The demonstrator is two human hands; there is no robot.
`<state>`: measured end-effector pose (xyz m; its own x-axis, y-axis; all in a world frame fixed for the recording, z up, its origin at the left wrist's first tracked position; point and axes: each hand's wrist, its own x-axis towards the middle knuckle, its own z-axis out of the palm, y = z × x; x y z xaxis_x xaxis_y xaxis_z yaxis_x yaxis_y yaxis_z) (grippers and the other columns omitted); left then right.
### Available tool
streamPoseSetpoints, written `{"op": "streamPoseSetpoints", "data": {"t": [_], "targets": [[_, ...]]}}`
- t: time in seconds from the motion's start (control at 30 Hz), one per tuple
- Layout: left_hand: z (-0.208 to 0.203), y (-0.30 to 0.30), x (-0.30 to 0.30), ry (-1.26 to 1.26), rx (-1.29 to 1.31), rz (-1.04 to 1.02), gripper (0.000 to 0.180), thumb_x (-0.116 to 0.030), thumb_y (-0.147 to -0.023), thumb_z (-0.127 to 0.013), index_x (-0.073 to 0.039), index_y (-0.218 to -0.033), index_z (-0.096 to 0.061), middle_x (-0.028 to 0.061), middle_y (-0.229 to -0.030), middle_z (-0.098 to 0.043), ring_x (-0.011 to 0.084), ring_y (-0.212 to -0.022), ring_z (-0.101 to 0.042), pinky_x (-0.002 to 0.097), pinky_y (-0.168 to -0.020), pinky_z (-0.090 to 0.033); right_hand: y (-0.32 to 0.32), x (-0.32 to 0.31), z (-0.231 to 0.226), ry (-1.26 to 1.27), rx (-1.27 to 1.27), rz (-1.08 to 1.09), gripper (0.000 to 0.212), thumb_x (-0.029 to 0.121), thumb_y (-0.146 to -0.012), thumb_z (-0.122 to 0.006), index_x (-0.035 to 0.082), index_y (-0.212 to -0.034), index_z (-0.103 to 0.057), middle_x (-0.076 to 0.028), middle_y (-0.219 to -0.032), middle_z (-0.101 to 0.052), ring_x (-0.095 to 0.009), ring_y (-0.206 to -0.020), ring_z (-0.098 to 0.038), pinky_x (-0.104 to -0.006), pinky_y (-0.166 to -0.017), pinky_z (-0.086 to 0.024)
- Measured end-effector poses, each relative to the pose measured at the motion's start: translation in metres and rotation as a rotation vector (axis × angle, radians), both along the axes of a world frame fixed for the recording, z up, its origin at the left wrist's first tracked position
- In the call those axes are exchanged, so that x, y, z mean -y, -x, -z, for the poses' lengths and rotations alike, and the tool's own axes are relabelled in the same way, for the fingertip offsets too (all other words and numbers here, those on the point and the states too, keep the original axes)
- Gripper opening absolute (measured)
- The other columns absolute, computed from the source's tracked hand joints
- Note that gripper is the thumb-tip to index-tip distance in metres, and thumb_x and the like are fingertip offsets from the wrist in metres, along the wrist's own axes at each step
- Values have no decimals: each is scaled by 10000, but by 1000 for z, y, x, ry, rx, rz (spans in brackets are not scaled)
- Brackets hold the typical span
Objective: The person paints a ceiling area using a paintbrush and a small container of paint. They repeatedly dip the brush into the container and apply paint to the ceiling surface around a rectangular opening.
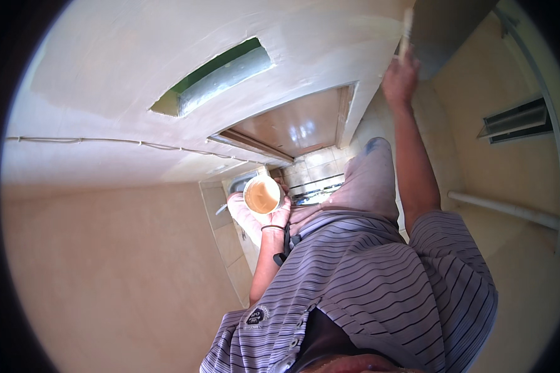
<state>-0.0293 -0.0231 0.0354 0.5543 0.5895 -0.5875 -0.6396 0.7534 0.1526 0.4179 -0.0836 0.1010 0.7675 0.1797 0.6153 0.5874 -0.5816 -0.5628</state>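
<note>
My left hand [280, 215] is closed around the side of a small white tub [280, 193], held at waist height to the left of my body. Light tan paint [261, 195] shows inside it. High on the right, my outstretched right hand [401, 79] grips a paintbrush [407, 34], its far end pointing up at the wall edge. The brush is slightly blurred, so I cannot tell whether its bristles touch the wall [330, 37].
The wall has a rectangular opening [221, 74] above a brown door [292, 121]. A cable [106, 141] runs along it. A sink [238, 181] stands beyond the tub. On the right are a louvred window [516, 121] and a white pipe [504, 209]. Floor tiles [317, 163] lie below.
</note>
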Motion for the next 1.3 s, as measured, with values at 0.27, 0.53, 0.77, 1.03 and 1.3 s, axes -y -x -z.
{"op": "streamPoseSetpoints", "data": {"t": [0.27,0.53,0.77,1.03,1.3], "targets": [[-8,1,-2,76,58,-9,630,-600,-881,-535,-112,-1272,-612,198,-1211,-647,417,-990,-630,523,-673,-543,52,-57,49,308,-225,-313,584,131,-893,-611,32,-1446,-450,-290,-1144,-583,-449,-968,-629,-492,-852,-526],[-2,2,-2,82,66,5,626,-598,-886,-516,-123,-1285,-609,202,-1230,-640,407,-986,-619,523,-695,-533,20,-4,-20,375,-473,-475,467,83,-799,-582,97,-1257,-673,-235,-1128,-688,-389,-1070,-659,-459,-939,-527],[-18,-2,1,51,10,-22,565,-562,-910,-489,-130,-1250,-621,179,-1187,-654,386,-959,-617,493,-713,-525,-6,4,-112,167,-291,-435,364,154,-870,-658,74,-1224,-692,-174,-859,-722,-239,-745,-676,-384,-720,-526],[-11,0,0,-39,-32,-7,535,-506,-954,-446,-112,-1297,-560,179,-1218,-629,379,-954,-611,483,-689,-545,29,-5,-94,35,-101,-160,383,337,-1039,-495,3,-1179,-619,-289,-904,-678,-503,-877,-654,-529,-740,-519],[-23,-6,-2,98,-13,-66,571,-549,-944,-456,-107,-1285,-579,187,-1216,-626,392,-958,-608,501,-670,-547,2,-77,26,156,-432,-219,361,297,-1042,-452,4,-1228,-352,-356,-948,-657,-536,-914,-639,-587,-791,-508]]}}
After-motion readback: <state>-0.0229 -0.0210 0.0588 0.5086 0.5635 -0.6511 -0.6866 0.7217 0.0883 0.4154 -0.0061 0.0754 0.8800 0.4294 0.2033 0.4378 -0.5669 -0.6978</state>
